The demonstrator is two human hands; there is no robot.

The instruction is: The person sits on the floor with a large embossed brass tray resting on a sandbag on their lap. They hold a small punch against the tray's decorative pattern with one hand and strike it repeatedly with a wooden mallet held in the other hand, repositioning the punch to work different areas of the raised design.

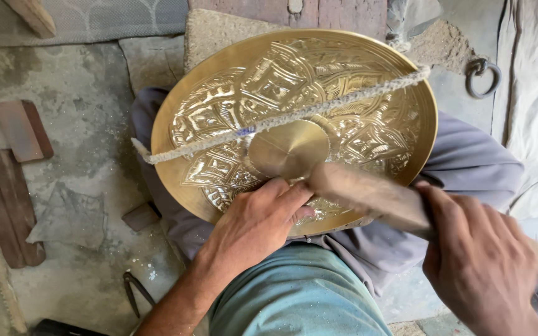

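Round brass plate (319,81) with raised embossed pattern rests tilted on the person's lap, propped against grey-trousered legs (468,162). Landmark: the plate. A twisted rope (319,106) runs taut across the plate face from lower left rim to upper right rim, likely binding it so it stays put while being worked.

Left hand (253,227) at the plate's near edge, fingers curled and pressed together against the embossed band just below the smooth centre disc (289,149); looks like it pinches a small tool against the metal, but the tool itself is hidden, cannot tell. Right hand (477,264) right of the plate, closed in a fist round a wooden handle (368,193); the handle's blurred end sits over the plate just right of the left fingers, so likely mid-strike.

Left of the plate on the concrete floor (82,124): flat wooden blocks (14,180), dark pincers (135,292) nearer the body. Iron ring (482,76) upper right of the plate, cloth (530,93) beyond it.
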